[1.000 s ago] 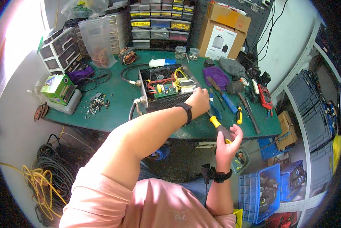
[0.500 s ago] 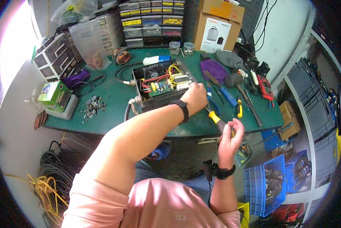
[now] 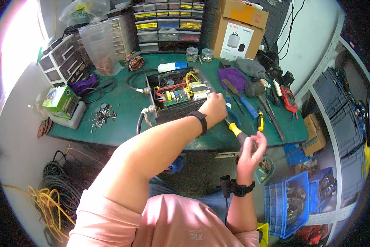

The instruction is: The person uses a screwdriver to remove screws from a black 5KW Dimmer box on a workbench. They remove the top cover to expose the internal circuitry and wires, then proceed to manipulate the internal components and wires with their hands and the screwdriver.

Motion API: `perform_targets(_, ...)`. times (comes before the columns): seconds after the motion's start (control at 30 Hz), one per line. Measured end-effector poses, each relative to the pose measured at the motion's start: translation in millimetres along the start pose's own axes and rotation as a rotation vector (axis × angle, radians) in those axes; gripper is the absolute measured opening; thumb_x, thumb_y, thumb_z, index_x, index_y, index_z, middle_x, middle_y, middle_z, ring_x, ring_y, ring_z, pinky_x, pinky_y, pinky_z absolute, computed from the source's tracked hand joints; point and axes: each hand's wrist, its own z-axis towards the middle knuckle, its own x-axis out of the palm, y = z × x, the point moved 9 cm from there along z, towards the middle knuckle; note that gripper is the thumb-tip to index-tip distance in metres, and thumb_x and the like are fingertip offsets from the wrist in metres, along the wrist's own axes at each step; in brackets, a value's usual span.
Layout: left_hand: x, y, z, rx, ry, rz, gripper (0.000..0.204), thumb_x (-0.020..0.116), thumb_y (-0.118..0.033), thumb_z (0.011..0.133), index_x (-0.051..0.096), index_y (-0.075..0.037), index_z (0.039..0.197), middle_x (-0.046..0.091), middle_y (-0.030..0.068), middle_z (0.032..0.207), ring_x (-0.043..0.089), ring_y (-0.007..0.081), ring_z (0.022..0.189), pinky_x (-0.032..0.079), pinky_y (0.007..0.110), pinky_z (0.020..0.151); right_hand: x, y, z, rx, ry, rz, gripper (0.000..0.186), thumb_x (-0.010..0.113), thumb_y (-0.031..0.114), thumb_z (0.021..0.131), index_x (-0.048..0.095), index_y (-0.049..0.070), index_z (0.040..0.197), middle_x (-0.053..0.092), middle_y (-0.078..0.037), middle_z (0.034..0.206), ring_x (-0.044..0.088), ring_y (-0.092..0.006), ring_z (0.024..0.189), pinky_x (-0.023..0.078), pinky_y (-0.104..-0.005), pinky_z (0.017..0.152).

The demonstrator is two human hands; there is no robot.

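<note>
An opened electronic device (image 3: 177, 108) in a black metal case lies on the green workbench, its circuit board, red and yellow wires showing. My left hand (image 3: 214, 110) is closed at the case's right end; what its fingers grip is hidden. Below it, my right hand (image 3: 250, 155) holds a screwdriver (image 3: 235, 129) by the end of its yellow and black handle, thumb and fingers loosely around it. The screwdriver's shaft points up and left toward the case's right end, and its tip is hidden by my left hand.
Loose screws (image 3: 103, 115) lie left of the device. To the right are a blue-handled file (image 3: 247, 105), a hammer (image 3: 269, 109), yellow-black pliers (image 3: 260, 120) and a purple cloth (image 3: 233, 78). A cardboard box (image 3: 239, 35) and drawer cabinet (image 3: 168, 24) stand behind. Blue crates (image 3: 285, 206) are at lower right.
The view has shifted slightly, so the bench appears a little further right and down. My right hand's fingers have moved slightly around the screwdriver handle. My left hand keeps its place at the case.
</note>
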Motion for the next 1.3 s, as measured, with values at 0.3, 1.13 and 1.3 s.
perform_targets(0.3,-1,3,-1,-0.025,-0.004,-0.017,0.017,0.058,-0.021,0.076,0.070,-0.009,0.078,0.060,0.0021,0.078,0.052,0.0217,0.082,0.041,0.034,0.064,4,3,1,0.092,0.030,0.078,0.036,0.055,0.004,0.089,0.042,0.001,0.123,0.050,-0.010,0.108,0.050,-0.0192,0.096,0.044,-0.0300,0.083)
perform_targets(1.13,-1,3,-1,-0.026,-0.012,-0.009,0.018,0.058,-0.022,0.076,0.070,-0.009,0.078,0.061,0.0020,0.079,0.053,0.0214,0.082,0.040,0.033,0.062,1,14,0,-0.021,-0.103,0.182,0.026,0.049,0.011,0.095,0.047,0.003,0.119,0.056,-0.009,0.103,0.049,-0.0085,0.055,0.041,-0.0206,0.044)
perform_targets(1.3,1,3,-1,-0.014,-0.004,-0.022,0.017,0.058,-0.022,0.076,0.070,-0.009,0.077,0.061,0.0017,0.076,0.053,0.0213,0.080,0.040,0.033,0.061,2,7,2,0.176,0.031,0.183,0.028,0.053,0.003,0.088,0.049,0.002,0.116,0.054,-0.008,0.108,0.051,-0.0095,0.067,0.045,-0.0218,0.054)
